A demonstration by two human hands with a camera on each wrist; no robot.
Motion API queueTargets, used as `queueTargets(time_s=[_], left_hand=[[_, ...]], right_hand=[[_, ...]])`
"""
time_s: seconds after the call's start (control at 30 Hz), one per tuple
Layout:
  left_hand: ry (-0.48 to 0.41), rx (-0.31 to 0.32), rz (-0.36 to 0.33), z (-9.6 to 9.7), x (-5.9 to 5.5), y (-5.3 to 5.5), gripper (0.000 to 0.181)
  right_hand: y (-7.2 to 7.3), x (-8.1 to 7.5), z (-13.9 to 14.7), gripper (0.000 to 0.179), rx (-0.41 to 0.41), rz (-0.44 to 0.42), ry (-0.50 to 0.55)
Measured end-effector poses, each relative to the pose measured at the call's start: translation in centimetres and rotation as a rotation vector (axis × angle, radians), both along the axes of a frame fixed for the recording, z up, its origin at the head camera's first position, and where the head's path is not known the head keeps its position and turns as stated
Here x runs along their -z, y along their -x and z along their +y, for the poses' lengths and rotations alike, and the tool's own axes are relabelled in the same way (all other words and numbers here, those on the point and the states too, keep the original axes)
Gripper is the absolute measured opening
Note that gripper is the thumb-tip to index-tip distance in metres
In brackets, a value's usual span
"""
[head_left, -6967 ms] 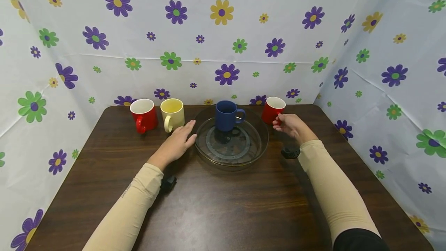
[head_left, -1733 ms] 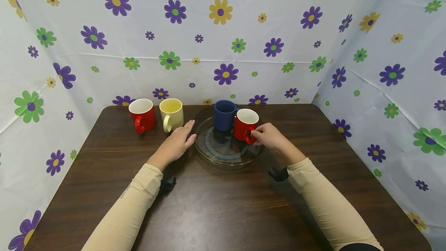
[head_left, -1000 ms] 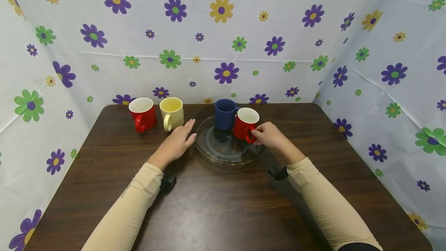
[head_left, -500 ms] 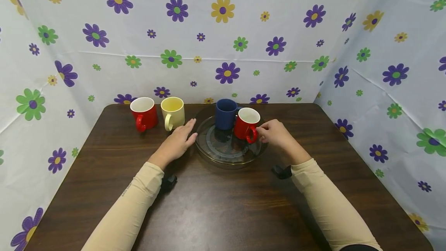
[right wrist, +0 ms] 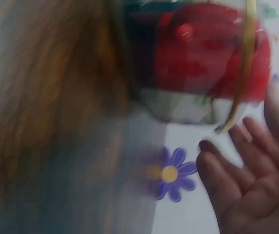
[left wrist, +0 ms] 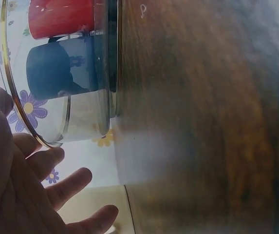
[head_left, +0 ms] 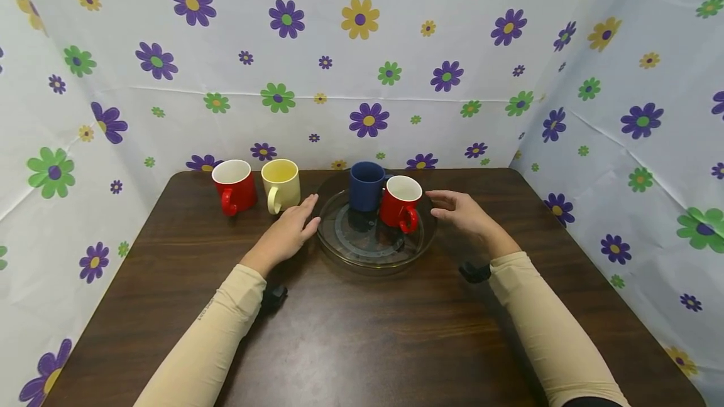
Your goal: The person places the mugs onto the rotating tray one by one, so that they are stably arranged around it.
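Observation:
A round clear turntable organizer [head_left: 362,250] with a raised rim holds a blue mug [head_left: 364,188] and, at its right, a red mug [head_left: 396,206] with its handle toward the front right. My left hand [head_left: 285,231] rests at the organizer's left side, fingers straight, touching or very near the rim; the left wrist view shows the fingertips by that rim [left wrist: 13,92]. At the right side, my right hand [head_left: 466,213] holds nothing, its fingers loosely extended beside the rim and apart from the red mug's handle.
Left of the organizer stand a yellow mug [head_left: 281,187] and a second red mug [head_left: 234,187], handles forward. All rests on a dark wooden table [head_left: 362,338]. A white flowered cloth [head_left: 317,36] hangs behind and at the sides.
My right hand moved the red mug from the table at right onto the organizer beside the blue mug, let go of its handle and drew back right. The left hand stayed put.

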State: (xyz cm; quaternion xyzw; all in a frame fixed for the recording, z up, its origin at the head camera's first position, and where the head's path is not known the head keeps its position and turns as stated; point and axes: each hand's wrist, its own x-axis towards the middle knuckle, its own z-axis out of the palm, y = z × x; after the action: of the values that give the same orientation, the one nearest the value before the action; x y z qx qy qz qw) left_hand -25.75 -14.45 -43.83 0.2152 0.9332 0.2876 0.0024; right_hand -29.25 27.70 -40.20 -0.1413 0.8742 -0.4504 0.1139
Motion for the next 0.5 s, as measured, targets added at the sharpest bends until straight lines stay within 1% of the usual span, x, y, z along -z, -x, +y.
queueTargets(time_s=[0.03,0.13,0.27,0.33,0.4,0.5], left_hand=[[0.001,0.001,-0.001,0.0,0.0,0.0,0.064],[0.001,-0.002,-0.004,0.1,0.0,0.0,0.064],[-0.002,-0.007,-0.010,0.1,-0.1,-0.1,0.064],[-0.004,-0.003,-0.010,0.1,-0.1,-0.1,0.064],[-0.005,0.000,-0.010,0.1,-0.1,-0.1,0.063],[-0.012,0.004,-0.011,0.1,-0.1,0.0,0.063]], right_hand=[[0.1,0.3,0.2,0.056,-0.011,-0.011,0.027],[0.2,1.1,0.6,0.062,-0.037,-0.020,0.056],[0.3,1.9,0.9,0.063,-0.072,0.009,0.027],[0.4,2.2,1.1,0.062,-0.081,0.012,0.037],[0.4,2.5,1.1,0.061,-0.077,-0.005,0.070],[0.3,2.8,1.1,0.060,-0.079,-0.047,0.161]])
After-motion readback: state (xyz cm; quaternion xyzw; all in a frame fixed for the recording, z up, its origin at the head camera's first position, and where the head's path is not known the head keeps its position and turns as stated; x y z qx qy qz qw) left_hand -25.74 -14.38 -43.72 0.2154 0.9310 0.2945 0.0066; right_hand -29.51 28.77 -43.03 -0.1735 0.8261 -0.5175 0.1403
